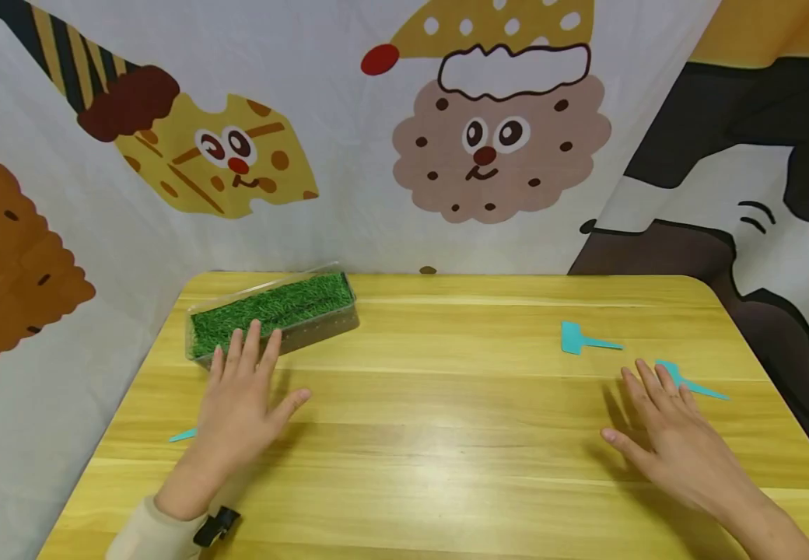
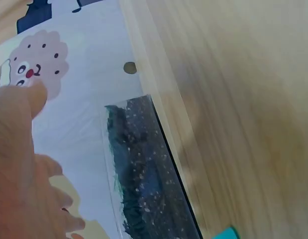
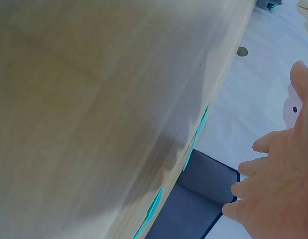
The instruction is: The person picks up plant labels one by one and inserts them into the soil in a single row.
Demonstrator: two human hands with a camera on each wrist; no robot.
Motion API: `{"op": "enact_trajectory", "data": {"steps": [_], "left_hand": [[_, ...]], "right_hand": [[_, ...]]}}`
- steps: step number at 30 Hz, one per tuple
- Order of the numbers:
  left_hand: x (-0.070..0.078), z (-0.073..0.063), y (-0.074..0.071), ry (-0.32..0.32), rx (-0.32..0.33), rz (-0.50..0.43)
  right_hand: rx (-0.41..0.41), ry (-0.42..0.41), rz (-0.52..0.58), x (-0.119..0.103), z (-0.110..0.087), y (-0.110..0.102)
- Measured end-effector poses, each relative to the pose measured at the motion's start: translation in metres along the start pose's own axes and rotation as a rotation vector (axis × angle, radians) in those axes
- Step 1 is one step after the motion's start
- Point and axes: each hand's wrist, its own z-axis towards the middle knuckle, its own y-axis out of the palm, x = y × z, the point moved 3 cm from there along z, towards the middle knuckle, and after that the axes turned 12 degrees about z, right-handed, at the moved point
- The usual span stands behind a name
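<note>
My left hand (image 1: 239,408) hovers over the left side of the table, fingers spread and straight, holding nothing. Its fingertips overlap the near side of a clear plastic box (image 1: 320,328) lined on top with green artificial grass (image 1: 285,303). Partly hidden under that hand lies a turquoise plant label (image 1: 183,435). On the right, my right hand (image 1: 677,439) is likewise held out with extended fingers and nothing in them. Its fingers partly cover one turquoise T-shaped plant label (image 1: 698,388). Another such label (image 1: 572,338) lies flat just beyond the fingertips.
The light wooden table (image 1: 446,435) has rounded far corners. Behind it hangs a white cloth (image 1: 348,225) printed with cartoon biscuits and cheese. The box stands near the table's far left edge, by the cloth. A black strap (image 1: 217,526) is at the left cuff.
</note>
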Motion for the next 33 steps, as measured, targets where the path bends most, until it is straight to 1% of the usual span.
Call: {"op": "enact_trajectory", "data": {"steps": [3,7,12,14,19,23,30,33], "left_hand": [[-0.008,0.002,-0.003,-0.037,0.033,-0.008],[-0.022,0.008,-0.006,-0.08,0.061,-0.036],[-0.046,0.015,-0.009,-0.123,0.097,-0.092],[-0.056,0.018,-0.011,-0.151,0.099,-0.107],[-0.079,0.022,-0.014,-0.24,0.084,-0.115],[-0.094,0.024,-0.013,-0.302,0.057,-0.109],[-0.115,0.028,-0.007,-0.387,-0.071,-0.179],[-0.121,0.027,-0.006,-0.415,-0.082,-0.195]], "right_hand": [[0.01,-0.01,0.001,-0.003,0.0,-0.001],[0.013,-0.02,-0.001,-0.005,0.0,-0.001],[0.011,-0.023,-0.001,-0.006,0.001,0.0],[0.013,-0.027,-0.002,-0.007,0.001,0.001],[0.012,-0.031,0.0,-0.009,0.002,0.002],[0.015,-0.039,0.001,-0.011,0.002,0.002],[0.011,-0.036,0.004,-0.014,0.004,-0.001],[0.005,-0.031,0.011,-0.015,0.005,-0.001]]}}
